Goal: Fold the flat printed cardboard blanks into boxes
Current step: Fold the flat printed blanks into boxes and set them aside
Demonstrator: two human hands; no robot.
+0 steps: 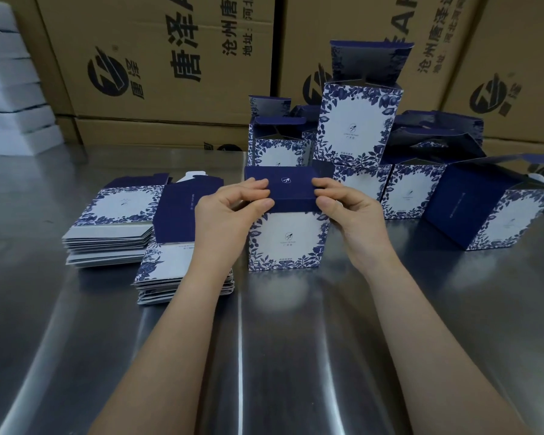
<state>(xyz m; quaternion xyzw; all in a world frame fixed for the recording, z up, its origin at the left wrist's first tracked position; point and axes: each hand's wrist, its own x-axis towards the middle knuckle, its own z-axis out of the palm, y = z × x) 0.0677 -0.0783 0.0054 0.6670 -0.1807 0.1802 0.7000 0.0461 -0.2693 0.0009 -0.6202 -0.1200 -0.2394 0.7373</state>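
Navy card is pinched between the fingers (262, 184) and thumb of the left hand (230, 215) and, on the other side, those of the right hand (352, 211). Both hands grasp the lid flap (291, 186) of the box (288, 240), which stands upright on the steel table (296, 340) right in front of the person. The body looks formed, so the step in hand seems to be closing the top. The next move probably calls for bending the flap's front edge down and sliding it inside the front wall, evenly at both corners so the card does not crease.

To the left, two stacks of flat blanks (113, 221) wait, just beside the box. Behind and to the right, the finished boxes (355, 127) are gathered, several with lids raised and one tipped on its side. What is inside them cannot be seen. Brown cartons (157, 58) line the back, closed.
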